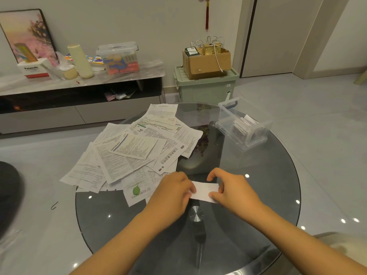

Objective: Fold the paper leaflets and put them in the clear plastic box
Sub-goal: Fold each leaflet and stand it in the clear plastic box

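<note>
Glossy glass table (258, 195), matt paper leaflets (127, 153)

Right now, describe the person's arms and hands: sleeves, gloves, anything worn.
Both forearms are bare as far as the frame shows, with no sleeve in view. The left hand and right hand wear no gloves. No watch, bracelet or ring shows on either wrist or on the visible fingers.

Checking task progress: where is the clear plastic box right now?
The clear plastic box sits open on the glass table's far right, right of the leaflet pile.
</note>
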Demonstrator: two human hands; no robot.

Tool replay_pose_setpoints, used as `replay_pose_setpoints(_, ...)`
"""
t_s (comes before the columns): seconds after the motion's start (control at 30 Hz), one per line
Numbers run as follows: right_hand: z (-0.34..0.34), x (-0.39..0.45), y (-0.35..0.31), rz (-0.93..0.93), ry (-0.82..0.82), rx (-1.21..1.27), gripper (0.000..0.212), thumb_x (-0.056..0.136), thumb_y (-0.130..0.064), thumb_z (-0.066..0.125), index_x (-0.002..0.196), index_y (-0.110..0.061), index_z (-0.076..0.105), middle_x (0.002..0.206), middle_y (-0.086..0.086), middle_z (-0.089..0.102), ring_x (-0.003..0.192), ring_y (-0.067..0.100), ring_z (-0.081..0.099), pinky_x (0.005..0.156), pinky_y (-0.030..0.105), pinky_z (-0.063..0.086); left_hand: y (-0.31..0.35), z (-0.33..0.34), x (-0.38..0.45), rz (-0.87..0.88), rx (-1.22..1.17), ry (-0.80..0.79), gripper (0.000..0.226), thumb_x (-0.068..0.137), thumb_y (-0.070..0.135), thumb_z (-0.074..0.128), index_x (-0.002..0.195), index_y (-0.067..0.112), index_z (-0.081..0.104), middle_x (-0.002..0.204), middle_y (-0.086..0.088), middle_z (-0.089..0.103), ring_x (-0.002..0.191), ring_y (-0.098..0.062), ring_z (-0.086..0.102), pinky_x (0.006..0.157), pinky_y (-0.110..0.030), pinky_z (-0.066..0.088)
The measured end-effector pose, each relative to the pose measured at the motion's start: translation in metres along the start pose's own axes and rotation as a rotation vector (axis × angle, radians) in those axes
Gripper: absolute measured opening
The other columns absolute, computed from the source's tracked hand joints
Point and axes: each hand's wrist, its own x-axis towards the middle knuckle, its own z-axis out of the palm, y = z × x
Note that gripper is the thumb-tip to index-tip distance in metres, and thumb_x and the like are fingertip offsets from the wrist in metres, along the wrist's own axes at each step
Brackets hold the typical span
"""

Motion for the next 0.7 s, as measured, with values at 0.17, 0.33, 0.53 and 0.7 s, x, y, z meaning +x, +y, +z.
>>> replay_pose_setpoints(0.17, -0.003, -0.008, -0.007, 0.141, -0.213, 0.333, 0.019, 0.086, -0.006, 0.051, 0.091, -0.015, 0.068, 0.064, 0.011, 0.069, 0.058, 0.026, 0.065, 0.050, 0.025, 0.052, 0.011, 0.000, -0.010, 0.058, -0.024, -0.089, 0.039, 0.080, 0.036, 0.046, 0.112, 0.022, 0.064, 0.106, 0.008, 0.054, 0.100, -0.009, 0.046, 0.087, -0.020, 0.037)
replay_pose_setpoints(0.33, -0.017, -0.012, -0.010, 0.142, -0.290, 0.461, 0.022, 0.088, -0.005, 0.051, 0.094, -0.010, 0.071, 0.080, 0.015, 0.072, 0.071, 0.029, 0.067, 0.045, 0.020, 0.047, 0.012, -0.003, -0.010, 0.083, 0.024, -0.142, 0.065, 0.069, 0.067, 0.040, 0.115, 0.026, 0.058, 0.112, 0.012, 0.048, 0.102, -0.007, 0.042, 0.088, -0.017, 0.029)
replay_pose_setpoints(0.53, -0.023, -0.012, -0.015, 0.069, -0.263, 0.464, 0.028, 0.085, -0.007, 0.052, 0.090, -0.023, 0.073, 0.084, 0.000, 0.074, 0.055, 0.011, 0.057, 0.045, 0.015, 0.036, 0.012, 0.001, -0.007, 0.065, 0.073, -0.143, 0.065, 0.069, 0.076, 0.040, 0.106, 0.026, 0.060, 0.107, 0.013, 0.051, 0.098, -0.006, 0.041, 0.090, -0.022, 0.033)
replay_pose_setpoints(0.7, -0.018, -0.009, -0.013, -0.056, -0.132, 0.476, 0.028, 0.083, -0.001, 0.056, 0.094, -0.022, 0.071, 0.085, -0.004, 0.070, 0.059, 0.004, 0.056, 0.062, 0.018, 0.048, 0.010, 0.005, -0.006, 0.058, -0.034, -0.040, 0.041, 0.084, 0.056, 0.039, 0.077, 0.022, 0.062, 0.081, 0.011, 0.056, 0.078, -0.009, 0.046, 0.073, -0.028, 0.040)
